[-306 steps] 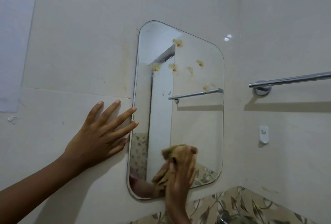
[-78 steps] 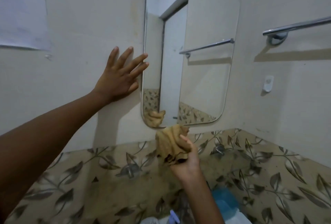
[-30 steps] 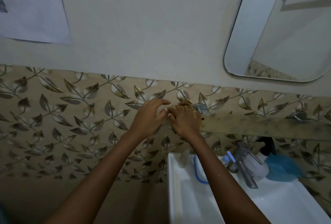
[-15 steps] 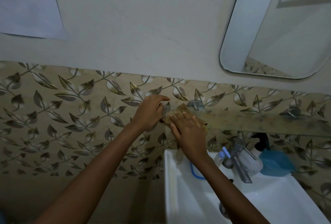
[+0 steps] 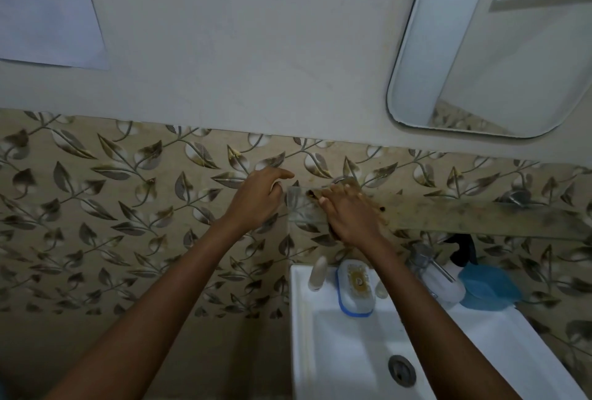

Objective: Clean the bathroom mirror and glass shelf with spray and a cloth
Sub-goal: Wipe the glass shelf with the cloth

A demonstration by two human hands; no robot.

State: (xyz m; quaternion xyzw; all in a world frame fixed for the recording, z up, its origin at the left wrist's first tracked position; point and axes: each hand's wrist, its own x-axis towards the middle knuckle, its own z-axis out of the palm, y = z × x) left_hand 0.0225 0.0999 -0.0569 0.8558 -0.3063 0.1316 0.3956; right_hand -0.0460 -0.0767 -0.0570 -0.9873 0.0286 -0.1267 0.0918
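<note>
The glass shelf [image 5: 480,215] runs along the leaf-patterned wall above the sink, its right stretch smeared with grime and its left end looking clearer. My right hand [image 5: 350,218] presses a tan cloth [image 5: 382,218] flat on the shelf near that left end, with the fingers stretched over it. My left hand [image 5: 256,199] curls round the shelf's left edge, index finger pointing along the wall. The mirror [image 5: 496,63] hangs at the upper right. A spray bottle with a black trigger [image 5: 461,254] stands under the shelf on the sink's back rim.
A white sink [image 5: 346,351] sits below, with a tap [image 5: 423,258], a blue-rimmed soap dish [image 5: 355,287] and a blue plastic scoop [image 5: 490,284] on its rim. A paper sheet [image 5: 48,9] is stuck to the wall at the upper left.
Both hands have come down from the mirror to the shelf. In the last half second my right hand has slid the cloth a little to the right along the shelf.
</note>
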